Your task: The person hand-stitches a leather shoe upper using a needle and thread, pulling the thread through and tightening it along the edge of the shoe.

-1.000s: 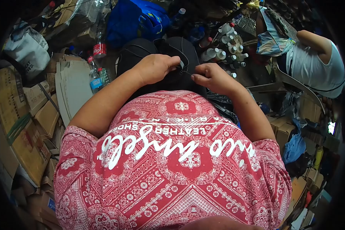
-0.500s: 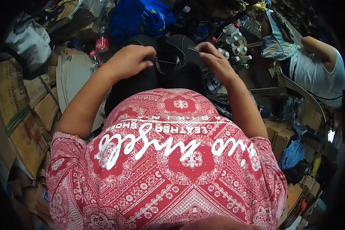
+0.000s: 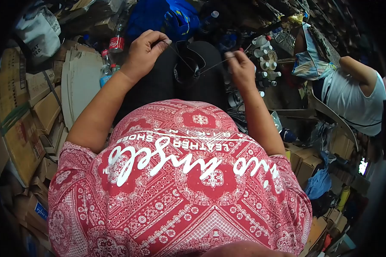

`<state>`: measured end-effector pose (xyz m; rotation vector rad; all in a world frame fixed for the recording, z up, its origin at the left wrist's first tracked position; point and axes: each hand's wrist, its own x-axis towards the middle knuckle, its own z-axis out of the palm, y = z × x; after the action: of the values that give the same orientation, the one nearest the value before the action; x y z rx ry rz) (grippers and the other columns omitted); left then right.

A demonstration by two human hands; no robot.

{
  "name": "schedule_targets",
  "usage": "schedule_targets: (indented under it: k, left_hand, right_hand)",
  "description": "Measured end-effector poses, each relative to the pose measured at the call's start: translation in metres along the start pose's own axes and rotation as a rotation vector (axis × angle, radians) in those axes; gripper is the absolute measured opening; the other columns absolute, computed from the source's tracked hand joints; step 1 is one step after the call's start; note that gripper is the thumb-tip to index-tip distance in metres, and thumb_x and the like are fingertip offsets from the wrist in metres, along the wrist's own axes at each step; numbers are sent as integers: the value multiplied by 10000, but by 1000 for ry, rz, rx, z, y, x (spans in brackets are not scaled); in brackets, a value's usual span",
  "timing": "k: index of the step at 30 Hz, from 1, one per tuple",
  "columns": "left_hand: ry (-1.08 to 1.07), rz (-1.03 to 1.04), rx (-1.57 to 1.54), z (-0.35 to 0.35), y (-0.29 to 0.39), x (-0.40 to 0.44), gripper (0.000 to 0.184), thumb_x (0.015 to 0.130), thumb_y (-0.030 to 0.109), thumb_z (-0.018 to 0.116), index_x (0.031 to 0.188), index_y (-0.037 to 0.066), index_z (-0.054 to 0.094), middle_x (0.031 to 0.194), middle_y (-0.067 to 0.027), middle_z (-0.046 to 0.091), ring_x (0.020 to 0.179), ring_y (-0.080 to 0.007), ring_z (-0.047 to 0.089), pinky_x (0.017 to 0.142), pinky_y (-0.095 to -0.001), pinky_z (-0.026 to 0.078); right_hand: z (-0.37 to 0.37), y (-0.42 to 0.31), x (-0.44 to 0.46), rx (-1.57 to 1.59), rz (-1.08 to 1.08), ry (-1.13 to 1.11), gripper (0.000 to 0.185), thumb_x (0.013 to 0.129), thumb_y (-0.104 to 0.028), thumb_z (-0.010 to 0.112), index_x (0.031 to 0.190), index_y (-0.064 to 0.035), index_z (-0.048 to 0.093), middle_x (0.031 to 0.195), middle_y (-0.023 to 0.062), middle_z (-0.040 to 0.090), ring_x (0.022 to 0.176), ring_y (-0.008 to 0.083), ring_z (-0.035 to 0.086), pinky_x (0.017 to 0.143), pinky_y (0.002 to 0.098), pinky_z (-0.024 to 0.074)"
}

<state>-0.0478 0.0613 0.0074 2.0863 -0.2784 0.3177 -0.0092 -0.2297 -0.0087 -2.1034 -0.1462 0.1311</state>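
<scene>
A black piece with a raised, curved rim, shaped like part of a shoe [image 3: 187,73], sits between my black-clad knees. Dark thread [image 3: 213,67] runs from it to both hands. My left hand [image 3: 146,52] is up at the left of the piece, thumb and fingers pinched on one thread. On the other side, my right hand [image 3: 241,70] is closed around the other thread, which is drawn taut. Whether a needle is in either hand is too small to tell.
Several small bottles [image 3: 266,60] stand beyond my right hand. Cola bottles [image 3: 116,42] and cardboard [image 3: 83,81] lie to the left. A blue bag [image 3: 158,19] is ahead. At the right sits another person in a white shirt [image 3: 351,94].
My left hand has risen up and away to the left, pulling thread from the black piece. My right hand has turned into a closer grip, its thread now stretched to the piece.
</scene>
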Motion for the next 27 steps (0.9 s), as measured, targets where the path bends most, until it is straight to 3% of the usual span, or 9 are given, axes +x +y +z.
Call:
schedule_targets:
  k: [4,7,10,12,15,19,21,24,27]
  left_hand:
    - [6,-433,-573,17,-4,2,152,929,172,583,938,30,637,836,23,601,658,-11,452,582,-179,364]
    - [-1,-381,-379,13,-11,1,151,887,179,632,920,32,642,820,-15,612,645,-63,487,589,-221,405]
    - [-48,37,340,-17,-23,-5,147,824,166,686,887,38,648,778,-46,599,641,-125,517,601,-268,429]
    - [-98,-15,307,-38,-38,-16,153,796,159,705,872,39,647,755,-57,583,646,-151,526,607,-283,431]
    - [-276,-253,286,-58,-23,-14,170,764,144,735,783,36,605,701,-39,542,642,-164,530,599,-294,424]
    - [-346,-285,-44,-51,-12,1,304,875,263,648,685,95,481,798,-7,530,798,-139,561,763,-302,436]
    - [-183,-313,-1025,-25,-1,9,301,957,319,516,743,108,510,919,-48,584,988,-186,589,929,-349,421]
    - [-100,-500,-1604,-5,22,23,309,990,330,433,797,112,534,1005,-93,624,1104,-267,574,1015,-415,395]
    - [-183,-572,-1751,0,7,29,330,985,350,438,771,120,540,1046,-111,642,1115,-308,568,1013,-427,396]
  right_hand:
    - [2,-9,-8,928,163,124,359,968,-371,483,931,-54,647,848,102,648,787,188,602,793,332,475]
    - [7,-45,-27,1487,394,14,353,973,-367,462,891,-67,631,874,124,651,821,241,616,859,401,459]
    - [2,-27,-33,1547,414,-101,383,980,-387,428,749,-96,522,681,55,516,648,198,496,812,418,436]
    - [-1,-23,-37,1440,369,-160,408,985,-395,412,690,-113,416,591,7,335,553,148,327,748,393,420]
    - [-2,-24,-45,1328,363,-135,397,987,-386,413,699,-113,427,593,10,354,557,149,351,758,389,425]
    - [-3,-27,-51,1274,342,-121,397,991,-377,411,700,-107,424,594,10,352,557,149,351,766,386,428]
    - [-2,-31,-54,1244,326,-123,399,998,-363,398,700,-99,426,596,13,357,559,150,356,777,388,433]
    - [-1,-30,-56,1230,295,-148,396,1006,-347,380,708,-92,432,599,20,364,559,150,360,783,393,437]
    - [-2,-28,-58,1211,267,-166,395,1011,-335,370,714,-86,439,605,28,378,562,148,366,791,396,442]
